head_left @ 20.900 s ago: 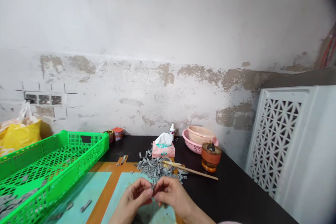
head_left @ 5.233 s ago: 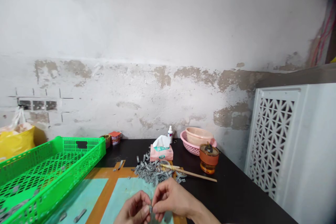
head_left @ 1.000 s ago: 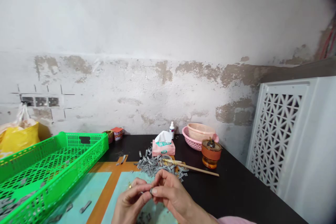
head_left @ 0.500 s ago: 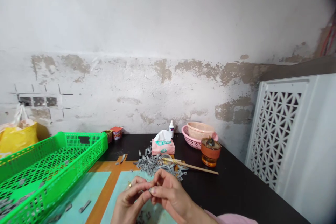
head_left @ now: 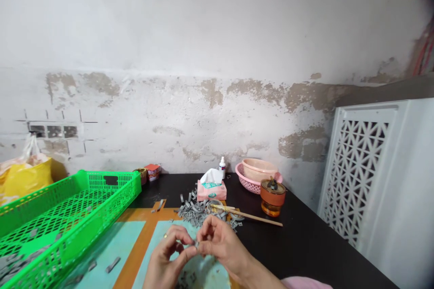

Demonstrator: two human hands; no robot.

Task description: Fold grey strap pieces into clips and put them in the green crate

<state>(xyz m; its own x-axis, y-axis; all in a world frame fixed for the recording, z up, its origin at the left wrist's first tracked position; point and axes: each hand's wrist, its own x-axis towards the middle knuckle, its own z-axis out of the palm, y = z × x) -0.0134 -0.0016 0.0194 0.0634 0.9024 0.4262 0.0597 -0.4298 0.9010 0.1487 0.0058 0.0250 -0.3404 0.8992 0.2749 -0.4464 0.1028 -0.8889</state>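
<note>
My left hand [head_left: 171,255], with a ring on one finger, and my right hand [head_left: 222,246] meet above the light-blue mat [head_left: 147,262]. Thumb and fingertips of both are pinched around one small grey piece [head_left: 195,244], mostly covered by the fingers. Just beyond them lies a heap of grey strip-like pieces [head_left: 193,210]. A wooden-handled brush [head_left: 257,218] rests across the heap's right side, its head by a round clear dish. Several loose grey bits [head_left: 188,277] are on the mat beneath my hands.
At left stands a green perforated crate [head_left: 111,207] holding grey pieces. Behind the heap are a pink tissue pack [head_left: 212,191] and a white bottle [head_left: 222,165]. Pink baskets [head_left: 249,184] and an amber jar [head_left: 272,198] stand at right on the black table [head_left: 305,244].
My fingertips have drawn slightly apart, and the left fingers are more arched around the small grey piece. The whole view has shifted a little.
</note>
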